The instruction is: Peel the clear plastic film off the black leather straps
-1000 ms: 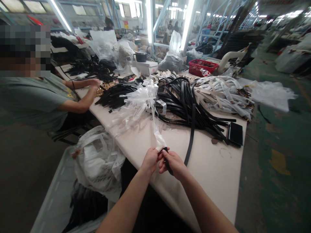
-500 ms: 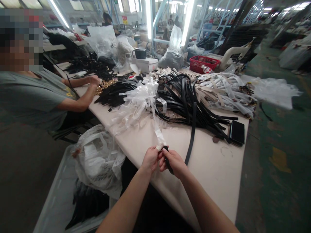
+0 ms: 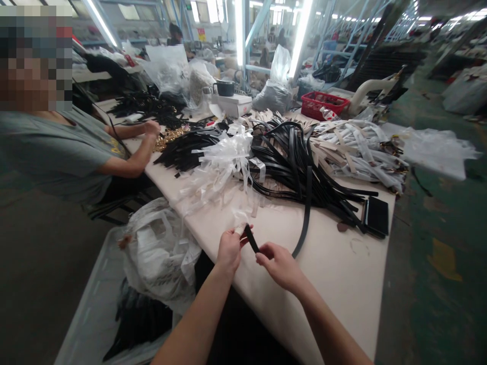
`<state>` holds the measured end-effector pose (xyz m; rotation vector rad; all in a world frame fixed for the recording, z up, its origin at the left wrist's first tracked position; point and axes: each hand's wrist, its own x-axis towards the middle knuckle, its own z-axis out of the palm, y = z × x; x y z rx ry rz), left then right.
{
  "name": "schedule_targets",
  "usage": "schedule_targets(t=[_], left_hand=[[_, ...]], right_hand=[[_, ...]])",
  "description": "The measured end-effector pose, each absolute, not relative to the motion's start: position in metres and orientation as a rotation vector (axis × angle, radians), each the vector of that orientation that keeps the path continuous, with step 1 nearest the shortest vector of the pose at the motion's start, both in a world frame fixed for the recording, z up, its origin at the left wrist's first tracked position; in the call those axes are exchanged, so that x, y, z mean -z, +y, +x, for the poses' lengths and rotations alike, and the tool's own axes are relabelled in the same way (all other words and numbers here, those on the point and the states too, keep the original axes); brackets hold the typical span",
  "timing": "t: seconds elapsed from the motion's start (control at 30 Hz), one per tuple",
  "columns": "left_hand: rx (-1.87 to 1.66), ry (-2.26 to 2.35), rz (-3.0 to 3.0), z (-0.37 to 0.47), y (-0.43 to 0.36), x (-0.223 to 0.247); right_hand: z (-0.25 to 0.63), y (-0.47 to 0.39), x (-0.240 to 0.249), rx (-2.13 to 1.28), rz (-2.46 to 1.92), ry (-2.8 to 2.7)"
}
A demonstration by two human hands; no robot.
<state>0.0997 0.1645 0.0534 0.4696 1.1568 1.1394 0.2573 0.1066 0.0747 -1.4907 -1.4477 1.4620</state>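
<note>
Strap (image 3: 308, 203) held; shirt lettering (image 3: 117, 149) unreadable.

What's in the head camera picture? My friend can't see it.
A person's left hand and right hand hold a black strap above a pale table. Beyond lie piled black straps and translucent plastic strips; a co-worker is at the left.

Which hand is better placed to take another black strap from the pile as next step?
Probably the right hand: it is nearer the pile of black straps. It would have to let go of the held strap, but the left hand seems to hold that strap's end.
</note>
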Motion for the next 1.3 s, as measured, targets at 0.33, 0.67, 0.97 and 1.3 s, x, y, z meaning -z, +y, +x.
schedule_targets(t=[0.33, 0.67, 0.97, 1.3], left_hand=[[-0.924, 1.035, 0.538, 0.096, 0.131, -0.063], [-0.842, 1.042, 0.630, 0.090, 0.117, -0.058], [-0.824, 1.147, 0.664, 0.089, 0.100, -0.048], [-0.818, 1.257, 0.718, 0.093, 0.087, -0.038]], right_hand=[[0.242, 0.095, -0.086, -1.268, -1.619, -1.503], [0.241, 0.083, -0.084, -1.392, -1.617, -1.502], [0.245, 0.056, -0.076, -1.412, -1.710, -1.471], [0.253, 0.032, -0.063, -1.336, -1.798, -1.547]])
